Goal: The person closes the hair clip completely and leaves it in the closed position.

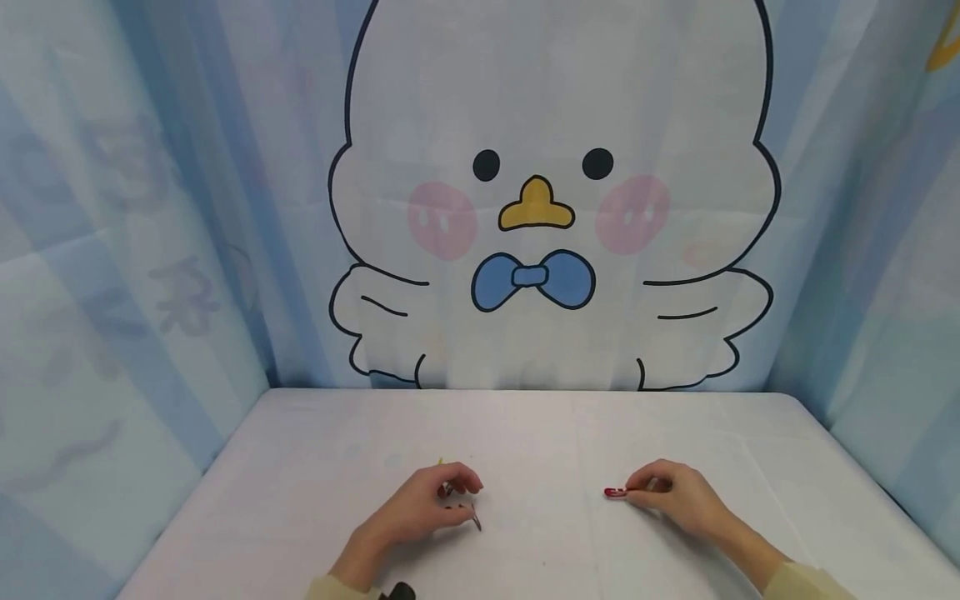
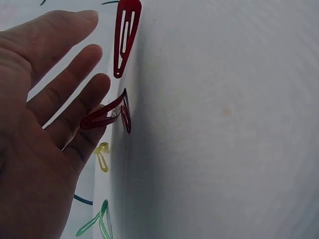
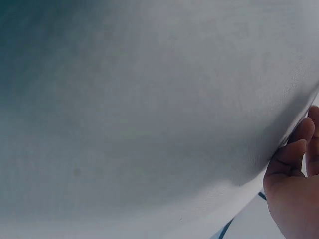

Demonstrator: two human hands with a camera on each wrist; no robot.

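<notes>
Over the table, my left hand (image 1: pixel 420 504) has its thumb and fingers apart, with nothing gripped between them. A dark red snap hair clip (image 1: pixel 476 518) stands near the thumb tip; the left wrist view shows a gap between that clip (image 2: pixel 127 37) and the thumb. Another red hair clip (image 2: pixel 97 120), bent open, appears beside the fingers; whether they touch it I cannot tell. At the right, my right hand (image 1: pixel 678 497) pinches one end of a red hair clip (image 1: pixel 613 492) low over the table. The right wrist view shows the right fingertips (image 3: pixel 291 149), but hides that clip.
Beyond the left fingers are a yellow hair clip (image 2: pixel 103 159) and a green one (image 2: pixel 103 219). The white-covered table (image 1: pixel 555 442) ends at a printed curtain (image 1: pixel 555 350), with curtains on both sides. A small black object (image 1: pixel 402 591) shows at the bottom edge.
</notes>
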